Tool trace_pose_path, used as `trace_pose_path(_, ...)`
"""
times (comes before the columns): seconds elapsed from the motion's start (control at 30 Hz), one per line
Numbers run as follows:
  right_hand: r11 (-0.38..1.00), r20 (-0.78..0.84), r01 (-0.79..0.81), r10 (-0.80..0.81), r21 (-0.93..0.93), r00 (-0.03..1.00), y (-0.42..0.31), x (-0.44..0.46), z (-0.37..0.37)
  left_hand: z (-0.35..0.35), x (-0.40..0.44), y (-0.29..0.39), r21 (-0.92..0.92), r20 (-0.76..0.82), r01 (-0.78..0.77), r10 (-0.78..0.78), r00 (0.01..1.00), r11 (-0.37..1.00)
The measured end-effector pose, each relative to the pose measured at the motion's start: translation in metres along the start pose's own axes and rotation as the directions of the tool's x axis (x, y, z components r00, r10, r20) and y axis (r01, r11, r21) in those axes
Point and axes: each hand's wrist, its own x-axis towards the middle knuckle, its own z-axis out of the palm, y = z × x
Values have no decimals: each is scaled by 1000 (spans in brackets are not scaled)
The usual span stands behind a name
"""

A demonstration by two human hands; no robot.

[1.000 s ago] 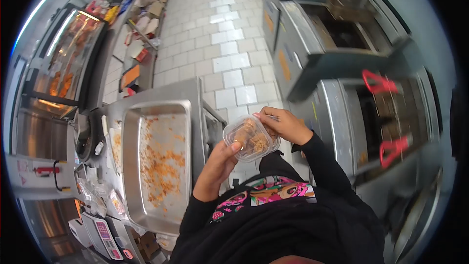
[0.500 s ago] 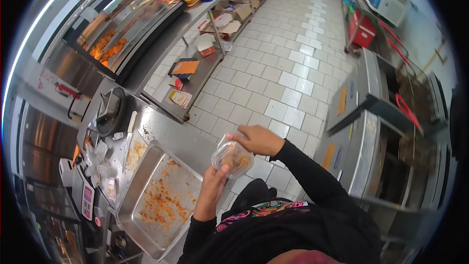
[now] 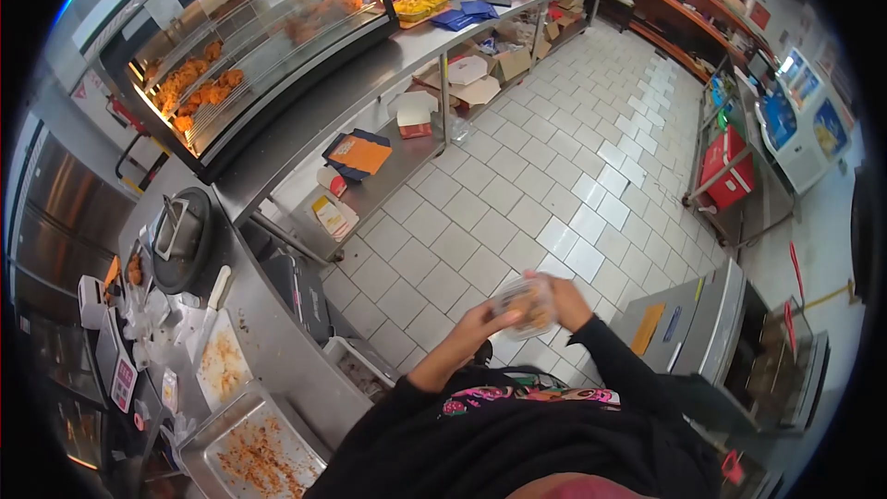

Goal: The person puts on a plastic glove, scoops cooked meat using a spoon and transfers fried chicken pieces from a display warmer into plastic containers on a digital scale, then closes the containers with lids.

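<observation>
A small clear plastic tub (image 3: 525, 308) with brown pieces of food inside is held between both hands, in front of my body and above the tiled floor. My left hand (image 3: 471, 333) grips its left side, with the thumb across the front. Round the right side of the tub my right hand (image 3: 567, 303) is closed, its fingers partly hidden behind it. To the lower left lies a metal tray (image 3: 199, 451) with orange-brown crumbs. Beside the tray is a white cutting board (image 3: 222, 360) with crumbs, and a white-handled knife (image 3: 220, 287) rests by it.
A heated glass display case (image 3: 259, 46) with fried food stands on the steel counter at upper left. Below, a shelf bears cardboard boxes (image 3: 413, 115). A black-rimmed container (image 3: 180, 240) and a scale (image 3: 122, 365) are at left. Metal equipment (image 3: 684, 319) and a red cooler (image 3: 725, 166) stand right.
My view has turned, showing more of the aisle and display case. Both hands, still on the tub, now appear further right and lower; the tray has shifted down and left in view.
</observation>
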Motion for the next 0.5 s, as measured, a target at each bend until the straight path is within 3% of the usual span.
trace_pose_path(0.07,978,-166,-130,157,163,974,37,4,-27,13,59,14,105,92,-18,9,996,994)
trace_pose_path(0.1,979,-156,-118,145,167,977,53,8,-41,18,86,18,132,142,-54,35,989,990)
trace_pose_path(0.13,863,-104,-315,382,394,918,66,12,-53,18,109,17,135,129,-59,42,991,989)
trace_pose_path(0.17,660,1,-476,584,582,812,79,20,-63,19,130,13,175,155,-13,-14,988,985)
trace_pose_path(0.2,667,-3,-465,574,582,819,93,34,-70,19,151,18,218,184,28,-69,981,976)
trace_pose_path(0.27,624,98,-606,652,494,751,120,52,-83,9,187,29,232,206,-2,-48,977,973)
trace_pose_path(0.33,604,152,-601,628,523,764,156,83,-89,-6,218,38,314,226,45,-121,967,948)
trace_pose_path(0.37,646,167,-624,624,440,764,157,108,-97,-14,235,44,312,200,84,-152,968,946)
trace_pose_path(0.4,688,183,-637,617,348,766,159,137,-110,-19,251,58,298,190,84,-145,971,951)
trace_pose_path(0.5,732,258,-594,535,333,804,180,222,-138,-30,293,102,112,49,168,-175,983,979)
